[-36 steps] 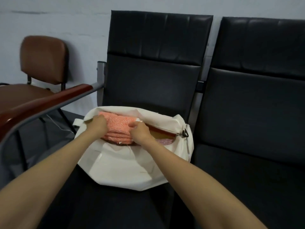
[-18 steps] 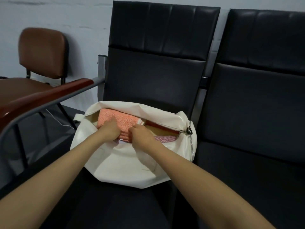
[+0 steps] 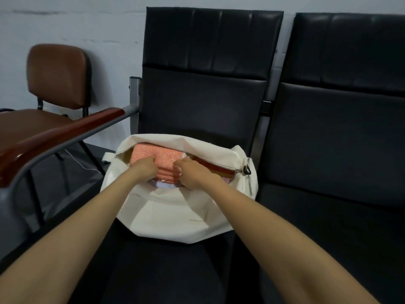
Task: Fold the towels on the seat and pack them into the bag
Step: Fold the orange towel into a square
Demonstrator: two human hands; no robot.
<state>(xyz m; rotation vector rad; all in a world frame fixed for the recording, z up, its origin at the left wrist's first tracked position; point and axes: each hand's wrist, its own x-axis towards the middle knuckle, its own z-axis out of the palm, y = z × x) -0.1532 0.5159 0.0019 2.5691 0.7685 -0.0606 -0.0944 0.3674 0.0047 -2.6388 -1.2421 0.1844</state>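
– Fingers (image 3: pixel 151 161) of the left hand (image 3: pixel 143 171)?
– Curled, gripping the folded orange towel (image 3: pixel 157 152); the right hand (image 3: pixel 191 175) pinches its near edge.
– And the towel?
– Under and just beyond them, inside the open white bag (image 3: pixel 175 216) on the seat (image 3: pixel 166 270), long axis running left to right.

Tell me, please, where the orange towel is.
In head view, the orange towel sits in the white bag, mid-frame, held by left hand and right hand.

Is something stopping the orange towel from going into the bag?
Nothing visible does. The mouth of the bag gapes open, and the orange towel already sits in it, with the left hand and right hand gripping it.
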